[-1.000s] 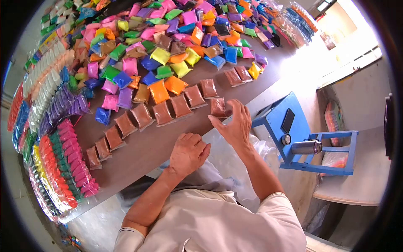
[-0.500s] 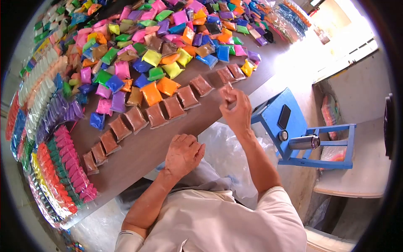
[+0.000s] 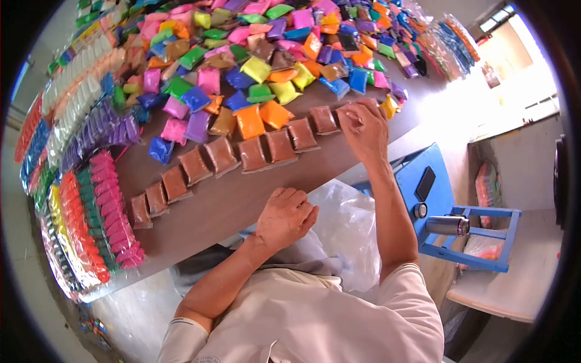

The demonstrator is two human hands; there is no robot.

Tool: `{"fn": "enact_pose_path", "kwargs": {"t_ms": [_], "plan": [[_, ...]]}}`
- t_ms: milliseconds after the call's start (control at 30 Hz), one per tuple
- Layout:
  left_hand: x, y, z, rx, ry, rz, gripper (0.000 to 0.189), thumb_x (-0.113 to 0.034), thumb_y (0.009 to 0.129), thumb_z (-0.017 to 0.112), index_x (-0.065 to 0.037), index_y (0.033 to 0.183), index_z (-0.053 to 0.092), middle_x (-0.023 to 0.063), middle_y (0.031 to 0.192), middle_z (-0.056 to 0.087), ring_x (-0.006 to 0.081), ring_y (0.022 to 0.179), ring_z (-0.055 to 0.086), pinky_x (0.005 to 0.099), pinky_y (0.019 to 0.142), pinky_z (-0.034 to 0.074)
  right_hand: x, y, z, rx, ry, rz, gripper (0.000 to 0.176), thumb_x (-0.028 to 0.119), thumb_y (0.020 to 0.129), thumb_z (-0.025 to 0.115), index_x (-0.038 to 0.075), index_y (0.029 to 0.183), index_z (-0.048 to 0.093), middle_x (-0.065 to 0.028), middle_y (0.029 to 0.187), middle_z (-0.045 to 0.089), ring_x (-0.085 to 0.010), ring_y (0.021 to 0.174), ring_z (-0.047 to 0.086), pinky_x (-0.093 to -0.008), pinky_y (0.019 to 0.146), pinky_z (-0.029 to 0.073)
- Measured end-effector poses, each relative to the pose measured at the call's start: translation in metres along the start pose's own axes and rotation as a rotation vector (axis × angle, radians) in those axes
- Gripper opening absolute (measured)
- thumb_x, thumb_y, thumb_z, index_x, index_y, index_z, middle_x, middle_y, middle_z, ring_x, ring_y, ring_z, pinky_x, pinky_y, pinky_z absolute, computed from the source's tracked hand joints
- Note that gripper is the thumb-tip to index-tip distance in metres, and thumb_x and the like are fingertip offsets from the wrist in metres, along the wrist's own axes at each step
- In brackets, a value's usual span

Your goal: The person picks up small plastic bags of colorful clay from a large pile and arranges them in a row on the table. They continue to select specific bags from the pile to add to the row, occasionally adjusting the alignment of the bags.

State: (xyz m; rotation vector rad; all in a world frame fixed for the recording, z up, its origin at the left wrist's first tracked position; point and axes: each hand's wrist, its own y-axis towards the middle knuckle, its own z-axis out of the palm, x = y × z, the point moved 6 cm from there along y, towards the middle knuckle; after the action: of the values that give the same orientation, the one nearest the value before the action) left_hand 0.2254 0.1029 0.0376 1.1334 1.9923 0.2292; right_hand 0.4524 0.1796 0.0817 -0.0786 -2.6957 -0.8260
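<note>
A slanting row of small clear packets filled with brown material (image 3: 222,155) lies along the near part of the brown table. At the row's far right end is my right hand (image 3: 366,130), its fingers bent down and pressed together on a brown packet (image 3: 347,114). That hand partly covers the packets there. My left hand (image 3: 286,215) hovers near the table's front edge, below the row. Its fingers are curled in, and nothing shows in them.
A large heap of packets in many colours (image 3: 254,69) spreads over the back of the table (image 3: 242,193). Bundled strips of coloured packets (image 3: 115,212) line the left side. To the right stands a blue stool (image 3: 439,181) with a phone (image 3: 425,184) and a metal flask (image 3: 446,225).
My right hand has carried a brown packet away from me to the row's right end. The left hand stays curled near the table edge. The whole view has shifted slightly.
</note>
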Motion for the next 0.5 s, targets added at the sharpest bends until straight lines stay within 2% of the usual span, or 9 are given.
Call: {"fn": "enact_pose_path", "kwargs": {"t_ms": [33, 100, 133, 167, 267, 500], "plan": [[0.001, 0.0, 0.0, -0.002, 0.009, -0.016, 0.018, -0.01, 0.079, 0.078, -0.01, 0.071, 0.062, 0.0034, 0.081, 0.06, 0.0237, 0.078, 0.06, 0.0393, 0.074, 0.047, 0.0, 0.0, 0.004, 0.01, 0.013, -0.007, 0.027, 0.019, 0.082, 0.076, 0.006, 0.106, 0.073, -0.0127, 0.113, 0.069, -0.0335, 0.109, 0.062, -0.045, 0.1, 0.047], [-0.001, 0.0, -0.001, -0.008, 0.01, 0.008, 0.019, -0.012, 0.08, 0.078, -0.01, 0.07, 0.062, 0.0031, 0.08, 0.059, 0.0228, 0.077, 0.06, 0.0384, 0.074, 0.047, 0.009, 0.001, 0.01, -0.028, -0.042, -0.137, 0.03, 0.023, 0.084, 0.077, 0.006, 0.108, 0.073, -0.0155, 0.123, 0.067, -0.0359, 0.116, 0.06, -0.0458, 0.104, 0.044], [0.0, 0.0, -0.001, -0.011, 0.016, 0.0, 0.019, -0.012, 0.08, 0.078, -0.01, 0.07, 0.062, 0.0031, 0.08, 0.059, 0.0228, 0.077, 0.06, 0.0384, 0.074, 0.047, 0.011, 0.0, 0.016, 0.051, -0.008, -0.131, 0.032, 0.027, 0.09, 0.073, 0.005, 0.114, 0.071, -0.017, 0.131, 0.064, -0.0374, 0.124, 0.056, -0.0471, 0.107, 0.042], [0.0, -0.001, 0.0, -0.026, 0.006, 0.009, 0.019, -0.012, 0.08, 0.077, -0.01, 0.07, 0.061, 0.0031, 0.08, 0.059, 0.0226, 0.077, 0.059, 0.0381, 0.074, 0.048, 0.014, -0.002, 0.02, 0.056, 0.0, -0.138, 0.032, 0.027, 0.09, 0.073, 0.005, 0.114, 0.071, -0.017, 0.131, 0.064, -0.0374, 0.124, 0.056, -0.0471, 0.107, 0.042], [0.0, -0.002, 0.0, -0.045, 0.008, 0.015, 0.02, -0.012, 0.08, 0.077, -0.01, 0.069, 0.061, 0.0033, 0.08, 0.059, 0.0224, 0.077, 0.059, 0.0379, 0.075, 0.048, 0.018, -0.013, 0.045, 0.12, 0.008, -0.188, 0.037, 0.028, 0.099, 0.059, 0.007, 0.129, 0.064, -0.0163, 0.136, 0.062, -0.0377, 0.132, 0.052, -0.0488, 0.111, 0.038], [-0.001, -0.005, -0.001, -0.033, 0.049, 0.024, 0.018, -0.014, 0.081, 0.076, -0.009, 0.071, 0.061, 0.0047, 0.082, 0.059, 0.024, 0.08, 0.06, 0.0393, 0.078, 0.048, 0.023, -0.02, 0.05, 0.149, -0.005, -0.15, 0.034, 0.025, 0.101, 0.055, 0.006, 0.127, 0.065, -0.0159, 0.139, 0.061, -0.038, 0.133, 0.051, -0.0484, 0.113, 0.037]]}}
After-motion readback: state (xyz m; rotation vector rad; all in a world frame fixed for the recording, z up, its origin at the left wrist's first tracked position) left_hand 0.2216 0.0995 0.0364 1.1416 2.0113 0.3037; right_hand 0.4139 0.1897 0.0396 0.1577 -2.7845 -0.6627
